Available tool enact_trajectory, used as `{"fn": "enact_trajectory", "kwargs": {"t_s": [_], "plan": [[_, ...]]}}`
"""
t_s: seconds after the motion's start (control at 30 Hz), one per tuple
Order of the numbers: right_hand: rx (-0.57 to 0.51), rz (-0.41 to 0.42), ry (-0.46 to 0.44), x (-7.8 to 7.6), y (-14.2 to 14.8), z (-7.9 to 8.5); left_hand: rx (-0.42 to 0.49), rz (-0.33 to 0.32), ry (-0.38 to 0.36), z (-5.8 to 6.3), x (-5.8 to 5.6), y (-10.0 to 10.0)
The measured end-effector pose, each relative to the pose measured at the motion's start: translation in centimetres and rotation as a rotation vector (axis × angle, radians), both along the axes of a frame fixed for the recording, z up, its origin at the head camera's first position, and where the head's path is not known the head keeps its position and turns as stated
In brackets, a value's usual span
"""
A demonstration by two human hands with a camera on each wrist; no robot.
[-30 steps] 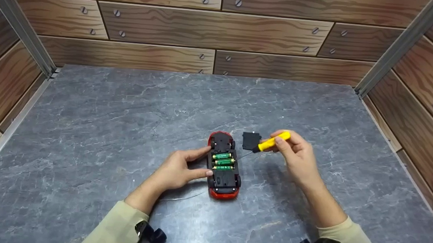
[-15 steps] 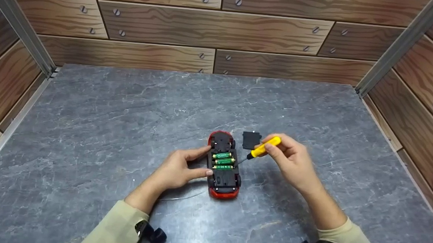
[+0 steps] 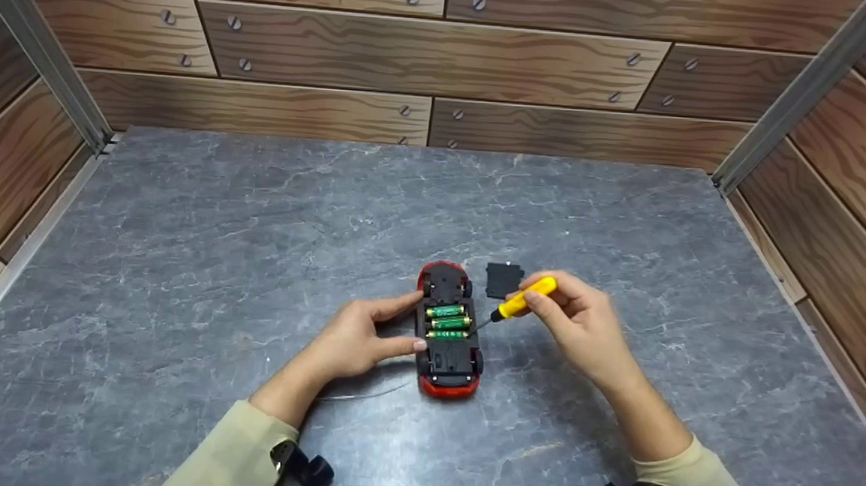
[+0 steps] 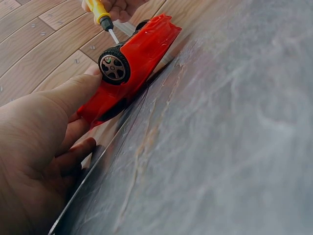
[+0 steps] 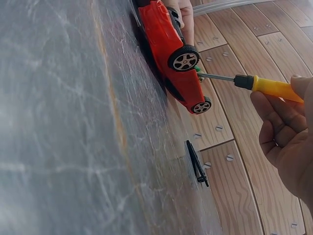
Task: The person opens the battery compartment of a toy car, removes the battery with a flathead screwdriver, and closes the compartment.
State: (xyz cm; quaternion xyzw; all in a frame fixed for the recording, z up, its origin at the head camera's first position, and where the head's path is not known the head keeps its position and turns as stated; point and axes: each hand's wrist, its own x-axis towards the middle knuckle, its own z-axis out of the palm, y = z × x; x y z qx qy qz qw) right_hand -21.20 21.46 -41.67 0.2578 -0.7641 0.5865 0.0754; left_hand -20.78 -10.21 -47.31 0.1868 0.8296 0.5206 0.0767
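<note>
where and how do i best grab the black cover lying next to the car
Probably by its near and far edges, coming from above on the far side: the black cover lies thin and low on the table, its broad face hard to pinch, with the red car close on its left and the yellow screwdriver by its near right corner.

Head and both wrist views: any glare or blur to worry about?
Head: bright glare on the table nearer than the car, which itself is readable. Left wrist: tabletop smeared at right, wheel crisp. Right wrist: tabletop soft at left, screwdriver clear.
</note>
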Motion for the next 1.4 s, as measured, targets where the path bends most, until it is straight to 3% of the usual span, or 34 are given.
{"fn": "enact_trajectory", "kwargs": {"t_s": [1.03,1.4], "plan": [[0.152,-0.063,0.029,0.81,-0.68,0.62,-0.021,0.003,-0.003,0.21,-0.08,0.14],[0.084,-0.037,-0.064,0.56,-0.66,0.25,-0.022,0.009,-0.009,0.15,0.0,0.05]]}}
